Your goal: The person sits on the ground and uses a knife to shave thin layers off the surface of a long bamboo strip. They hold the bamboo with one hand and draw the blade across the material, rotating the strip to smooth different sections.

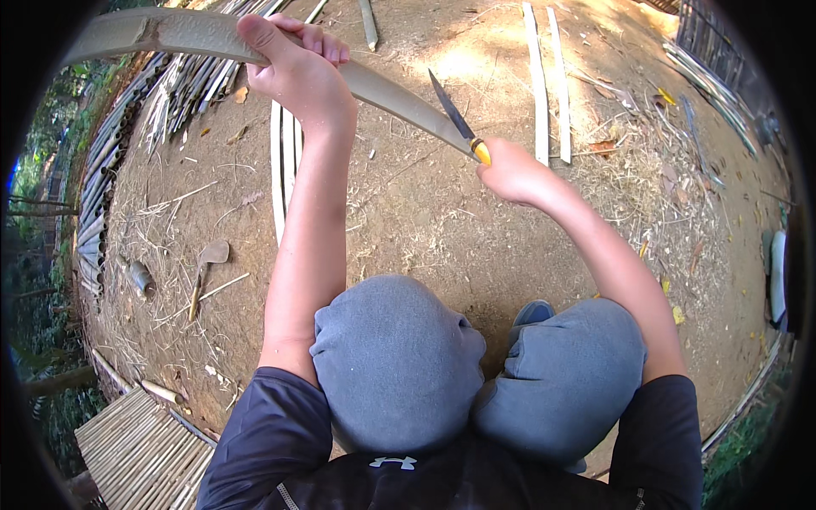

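Note:
My left hand [308,83] is wrapped round a long split bamboo strip [395,96], thumb along its upper face. The strip slants from the upper left, where a node ring shows, down to my right hand [515,175]. In that hand is a knife [452,108] with a yellow handle and a dark, narrow pointed blade. The blade points up and away to the left, beside the near end of the strip. Whether its edge touches the bamboo, and whether my right fingers also hold the strip's end, I cannot tell.
Bundled bamboo poles [95,200] lie along the left. Pale strips [539,85] rest on the dirt ahead. A flat-bladed tool with a wooden handle [212,253] and a grey cylinder [140,277] lie at left. A slatted bamboo platform [140,446] stands at lower left.

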Demonstrator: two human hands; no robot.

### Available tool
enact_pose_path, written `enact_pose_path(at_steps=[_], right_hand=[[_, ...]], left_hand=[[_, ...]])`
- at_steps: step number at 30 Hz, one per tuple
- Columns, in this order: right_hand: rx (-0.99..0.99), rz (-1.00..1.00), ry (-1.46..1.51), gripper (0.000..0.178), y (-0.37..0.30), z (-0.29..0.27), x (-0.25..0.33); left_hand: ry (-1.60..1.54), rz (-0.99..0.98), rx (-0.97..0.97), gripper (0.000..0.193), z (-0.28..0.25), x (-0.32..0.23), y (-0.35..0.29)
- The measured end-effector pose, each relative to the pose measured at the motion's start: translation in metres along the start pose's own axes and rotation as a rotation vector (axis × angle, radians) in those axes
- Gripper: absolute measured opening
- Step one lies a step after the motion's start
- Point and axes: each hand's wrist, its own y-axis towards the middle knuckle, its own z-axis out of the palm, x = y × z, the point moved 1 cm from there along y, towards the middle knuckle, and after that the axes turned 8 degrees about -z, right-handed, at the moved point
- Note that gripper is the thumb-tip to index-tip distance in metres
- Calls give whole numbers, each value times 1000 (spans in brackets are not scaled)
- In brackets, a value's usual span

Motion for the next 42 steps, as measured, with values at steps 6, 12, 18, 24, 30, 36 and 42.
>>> enact_pose_path(at_steps=[6,12,18,24,30,36,42], right_hand=[[34,-13,-46,32,7,1,9],[39,58,-30,31,10,4,-6],[13,99,-48,28,19,17,-20],[22,43,-3,31,18,12,-24],[160,139,101,37,13,9,-18],[137,141,69,38,32,20,-42],[93,96,-1,35,33,16,-26]], left_hand=[[23,-32,-37,54,-8,-6,1],[24,-38,-73,53,-4,-6,1],[21,-64,-96,52,0,-7,1],[13,-82,-124,52,2,-8,5],[40,-85,-172,56,-17,-3,9],[32,-108,-211,55,-18,-3,10],[56,-90,-252,57,-22,-1,11]])
